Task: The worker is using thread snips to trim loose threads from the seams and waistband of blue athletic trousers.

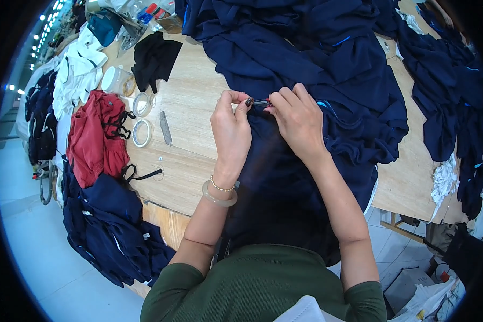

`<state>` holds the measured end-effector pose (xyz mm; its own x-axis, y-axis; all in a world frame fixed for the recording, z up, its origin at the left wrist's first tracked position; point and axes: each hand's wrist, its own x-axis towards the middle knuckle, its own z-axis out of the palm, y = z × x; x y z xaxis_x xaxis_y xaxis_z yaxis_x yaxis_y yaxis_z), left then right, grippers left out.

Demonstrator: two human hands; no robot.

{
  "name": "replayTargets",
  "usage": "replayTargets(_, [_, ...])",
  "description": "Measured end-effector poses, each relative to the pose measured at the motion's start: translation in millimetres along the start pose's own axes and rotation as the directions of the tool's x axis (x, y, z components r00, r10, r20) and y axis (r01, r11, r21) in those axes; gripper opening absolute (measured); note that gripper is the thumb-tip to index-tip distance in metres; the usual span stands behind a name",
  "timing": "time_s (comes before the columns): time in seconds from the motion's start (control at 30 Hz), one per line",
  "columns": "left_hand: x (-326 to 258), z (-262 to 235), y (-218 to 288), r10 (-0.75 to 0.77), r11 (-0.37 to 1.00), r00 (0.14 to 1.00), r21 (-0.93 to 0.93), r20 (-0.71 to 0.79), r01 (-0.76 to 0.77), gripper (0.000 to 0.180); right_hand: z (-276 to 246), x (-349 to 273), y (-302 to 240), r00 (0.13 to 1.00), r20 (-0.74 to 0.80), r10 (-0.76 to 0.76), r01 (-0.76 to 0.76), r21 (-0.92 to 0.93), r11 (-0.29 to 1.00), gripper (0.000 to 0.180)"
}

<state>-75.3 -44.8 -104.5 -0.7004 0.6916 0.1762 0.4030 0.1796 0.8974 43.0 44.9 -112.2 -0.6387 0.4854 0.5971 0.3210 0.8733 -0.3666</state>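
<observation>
A large navy garment (306, 70) lies heaped across the table and hangs down toward me. Over its near part my two hands meet. My right hand (298, 115) is closed around a small thin metal tool (261, 102) with a red handle, its tip pointing left; it may be thread snips. My left hand (233, 121) has thumb and forefinger pinched together right at that tip. What lies in the pinch is too small to make out. Bright blue trim (326, 109) shows on the navy cloth beside my right hand.
Left on the wooden table (190, 75) are tape rolls (141, 133), a grey strip (166, 127), a clear tub (112, 80), black cloth (154, 59) and a black cord (147, 176). Red garments (94, 142) and white garments (78, 67) are piled at the left edge. More navy garments (434, 91) hang at right.
</observation>
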Motion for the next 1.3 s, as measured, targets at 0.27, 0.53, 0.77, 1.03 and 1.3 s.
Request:
replayTargets(0.27, [9,-13,-9,-0.043,0.934,0.999,-0.355,-0.031,0.029,0.008,-15,-6,3,0.977,-0.035,0.212,-0.203,0.182,0.962,0.017])
replayTargets(0.53, [39,-67,-37,0.000,0.988,0.852,-0.132,-0.524,-0.082,0.012,-51,-17,27,0.747,-0.025,0.665,-0.567,0.498,0.655,0.014])
replayTargets(0.77, [-16,-16,-17,0.075,0.996,0.997,0.050,-0.027,-0.073,0.013,-33,-9,11,0.774,0.221,0.593,-0.607,0.523,0.598,0.026])
replayTargets(1.03, [-13,-5,-19,-0.158,0.950,0.970,-0.241,0.183,0.200,0.032,17,11,5,0.879,0.343,0.331,-0.417,0.219,0.882,0.015])
replayTargets(1.3, [-2,-25,-10,-0.112,0.808,0.863,-0.460,0.492,0.367,0.028,2,7,18,0.690,0.647,0.324,-0.722,0.646,0.248,0.010])
